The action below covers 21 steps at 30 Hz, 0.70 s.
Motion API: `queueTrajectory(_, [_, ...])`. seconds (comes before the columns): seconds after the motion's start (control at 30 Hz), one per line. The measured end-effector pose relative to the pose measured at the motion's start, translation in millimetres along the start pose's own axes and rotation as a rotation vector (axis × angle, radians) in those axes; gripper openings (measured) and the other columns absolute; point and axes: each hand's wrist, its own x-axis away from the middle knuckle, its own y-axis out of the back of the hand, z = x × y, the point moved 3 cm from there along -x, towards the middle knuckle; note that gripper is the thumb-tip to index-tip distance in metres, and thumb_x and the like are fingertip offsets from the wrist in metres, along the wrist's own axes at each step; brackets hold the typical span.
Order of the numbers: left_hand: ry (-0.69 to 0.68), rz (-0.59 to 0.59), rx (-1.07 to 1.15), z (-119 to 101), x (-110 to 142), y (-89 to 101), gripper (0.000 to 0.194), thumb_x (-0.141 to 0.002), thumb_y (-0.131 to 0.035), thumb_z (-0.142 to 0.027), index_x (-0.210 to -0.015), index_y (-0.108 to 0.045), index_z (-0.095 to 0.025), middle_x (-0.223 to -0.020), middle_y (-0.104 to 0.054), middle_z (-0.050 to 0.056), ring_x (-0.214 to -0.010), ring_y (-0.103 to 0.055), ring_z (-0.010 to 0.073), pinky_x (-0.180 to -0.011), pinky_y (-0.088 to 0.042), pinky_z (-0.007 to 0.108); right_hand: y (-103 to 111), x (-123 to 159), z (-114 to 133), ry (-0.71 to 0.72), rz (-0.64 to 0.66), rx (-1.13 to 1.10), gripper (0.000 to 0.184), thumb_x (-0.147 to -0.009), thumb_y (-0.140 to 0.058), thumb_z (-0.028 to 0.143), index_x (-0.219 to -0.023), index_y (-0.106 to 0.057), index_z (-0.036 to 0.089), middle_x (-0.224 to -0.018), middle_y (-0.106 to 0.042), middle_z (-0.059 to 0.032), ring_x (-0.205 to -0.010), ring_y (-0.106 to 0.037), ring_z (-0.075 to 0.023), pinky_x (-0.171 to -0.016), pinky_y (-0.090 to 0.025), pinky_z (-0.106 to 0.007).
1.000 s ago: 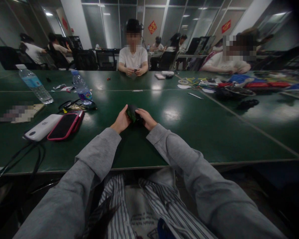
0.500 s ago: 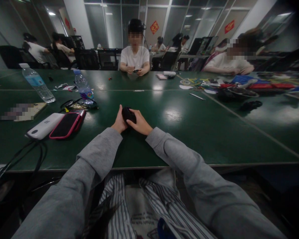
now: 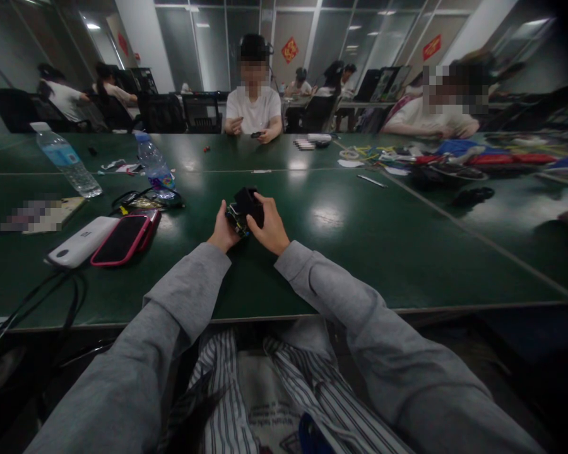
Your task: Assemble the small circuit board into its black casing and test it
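Observation:
Above the green table [image 3: 360, 271], straight ahead of me, both hands are around a small black case. My right hand [image 3: 272, 227] grips its black boxy cover [image 3: 248, 205], tilted up and to the right. My left hand [image 3: 221, 233] is closed on the other part [image 3: 237, 221], which shows green, yellow and blue bits that look like electronics or wiring. A gap has opened between the two parts on the left side. Whether they still touch behind my fingers I cannot tell.
To the left lie a phone in a pink case [image 3: 120, 239], a white power bank [image 3: 80, 241], black cables [image 3: 73, 296] and two water bottles [image 3: 69, 161] [image 3: 154, 164]. Cluttered items [image 3: 454, 161] lie at the right. A person [image 3: 254, 107] sits opposite.
My right hand has lifted and tilted the black cover away from the part in my left hand, exposing coloured bits inside. The person opposite has moved their hands apart.

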Motion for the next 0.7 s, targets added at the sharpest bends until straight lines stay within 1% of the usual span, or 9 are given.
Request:
queueTrajectory(0.1, [-0.024,0.019,0.047,-1,-4,1.7,0.056,-0.096,-0.038,-0.059,-0.122,-0.060,-0.015,-0.098,-0.074,0.014,-0.096,-0.072,0.0287,-0.090,-0.055,0.043,15,-8,-5,-0.025,-0.143,0.034,0.061,-0.093,-0.050,0.040,-0.148,-0.029,0.021,-0.138,-0.044,-0.0164,-0.132,-0.046,-0.0303,-0.112,-0.041,-0.055])
queueTrajectory(0.2, [-0.032,0.069,0.074,-1,-6,1.5,0.053,-0.097,-0.038,-0.056,-0.124,-0.057,-0.014,-0.103,-0.074,0.015,-0.096,-0.073,0.0271,-0.088,-0.056,0.041,21,-12,-17,-0.108,-0.171,0.063,0.062,-0.094,-0.048,0.040,-0.149,-0.027,0.020,-0.141,-0.042,-0.0174,-0.136,-0.043,-0.0317,-0.113,-0.038,-0.057])
queueTrajectory(0.3, [-0.031,0.084,0.073,-1,-5,1.6,0.052,-0.097,-0.039,-0.053,-0.126,-0.054,-0.012,-0.106,-0.074,0.017,-0.099,-0.073,0.0267,-0.089,-0.056,0.040,19,-11,-31,-0.212,-0.136,0.084,0.064,-0.093,-0.050,0.037,-0.150,-0.026,0.018,-0.143,-0.041,-0.0196,-0.137,-0.042,-0.0331,-0.112,-0.039,-0.057])
queueTrajectory(0.4, [-0.039,0.077,0.077,-1,-3,1.4,0.049,-0.096,-0.041,-0.049,-0.129,-0.052,-0.014,-0.110,-0.073,0.017,-0.101,-0.073,0.0275,-0.091,-0.056,0.041,14,-7,-41,-0.274,-0.080,0.130,0.067,-0.090,-0.054,0.032,-0.149,-0.028,0.015,-0.143,-0.041,-0.0215,-0.134,-0.046,-0.0348,-0.110,-0.042,-0.056])
queueTrajectory(0.53, [-0.030,0.077,0.076,0,-2,0.3,0.046,-0.094,-0.045,-0.044,-0.129,-0.052,-0.014,-0.114,-0.072,0.018,-0.104,-0.072,0.0291,-0.092,-0.055,0.044,11,-5,-48,-0.251,-0.014,0.215,0.064,-0.086,-0.057,0.026,-0.145,-0.036,0.013,-0.138,-0.047,-0.0217,-0.129,-0.052,-0.0356,-0.106,-0.046,-0.054])
queueTrajectory(0.7, [-0.019,0.090,0.069,0,-4,1.6,0.044,-0.092,-0.045,-0.040,-0.127,-0.053,-0.014,-0.117,-0.072,0.019,-0.107,-0.071,0.0294,-0.094,-0.054,0.044,6,-4,-49,-0.214,0.045,0.280,0.061,-0.085,-0.056,0.023,-0.143,-0.039,0.014,-0.137,-0.050,-0.0209,-0.128,-0.052,-0.0354,-0.104,-0.048,-0.054])
